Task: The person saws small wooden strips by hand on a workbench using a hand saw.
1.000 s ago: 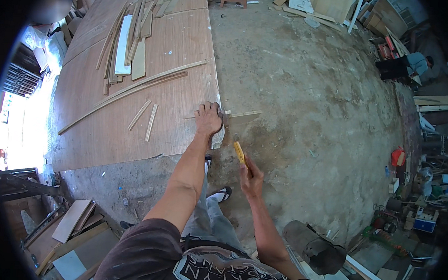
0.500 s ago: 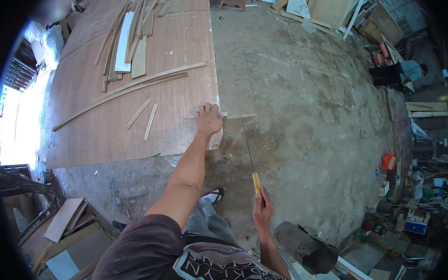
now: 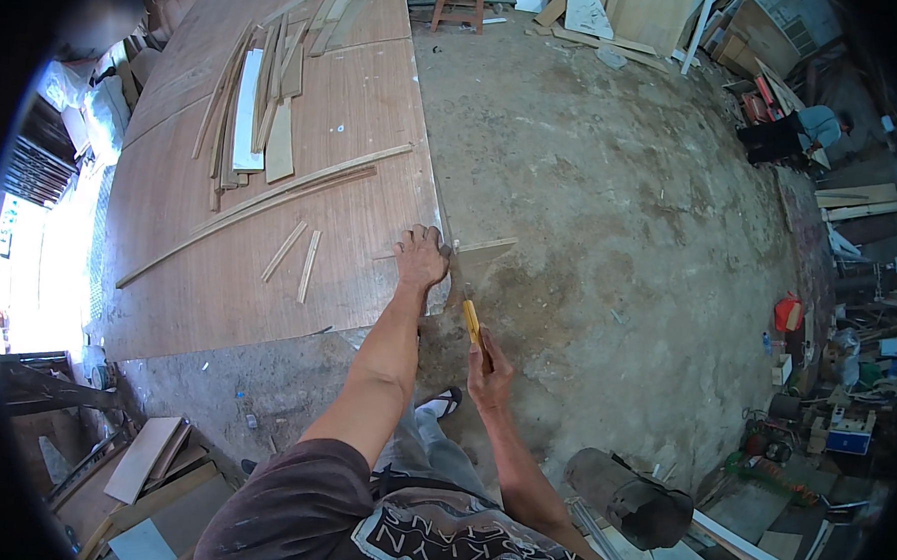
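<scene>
The table (image 3: 197,314) has a smooth, brown wood-grain face with a faint sheen, marked by pale specks. The slats (image 3: 310,267) on it are raw, matt wood, while the panel (image 3: 246,121) is smooth and white. The strip (image 3: 490,249) at its edge is pale, bare wood. The saw (image 3: 471,323) has a smooth yellow handle, perhaps painted wood or plastic. The floor (image 3: 593,186) is rough, stained, matt concrete. The shirt (image 3: 289,493) is dark, matt cloth, the trousers (image 3: 443,462) faded cloth, the bag (image 3: 103,115) shiny, crinkled plastic.
</scene>
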